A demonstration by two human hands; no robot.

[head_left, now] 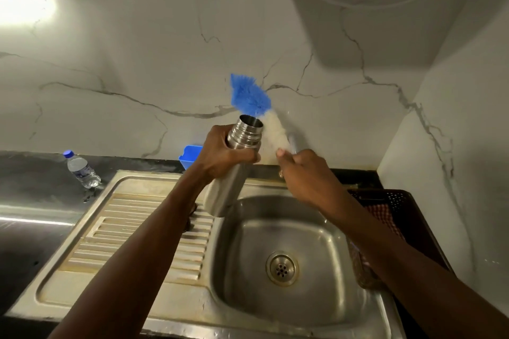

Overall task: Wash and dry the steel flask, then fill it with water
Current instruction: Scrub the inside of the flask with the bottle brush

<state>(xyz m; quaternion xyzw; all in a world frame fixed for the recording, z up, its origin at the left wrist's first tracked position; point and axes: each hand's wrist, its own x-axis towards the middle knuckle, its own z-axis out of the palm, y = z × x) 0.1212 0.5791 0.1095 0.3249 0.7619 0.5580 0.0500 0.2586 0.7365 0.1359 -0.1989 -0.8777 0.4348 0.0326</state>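
Your left hand is clamped round the upper body of the steel flask, fingers wrapped just under the threaded neck. The flask is uncapped and tilted, its mouth aimed toward 1 o'clock, and you hold it in the air above the back edge of the sink, where drainboard meets basin. Your right hand is closed on the lower end of the bottle brush; the grip itself is motion-blurred. The brush is outside the flask: its blue tuft is at 12 o'clock of the mouth and its white bristles are just beside the rim at 3 o'clock. The drain is at 6 o'clock of the flask. A plastic water bottle stands on the dark counter at 9 o'clock. A blue tub peeks out behind your left wrist. A dark crate holding a checked cloth is at 3 o'clock of the basin.
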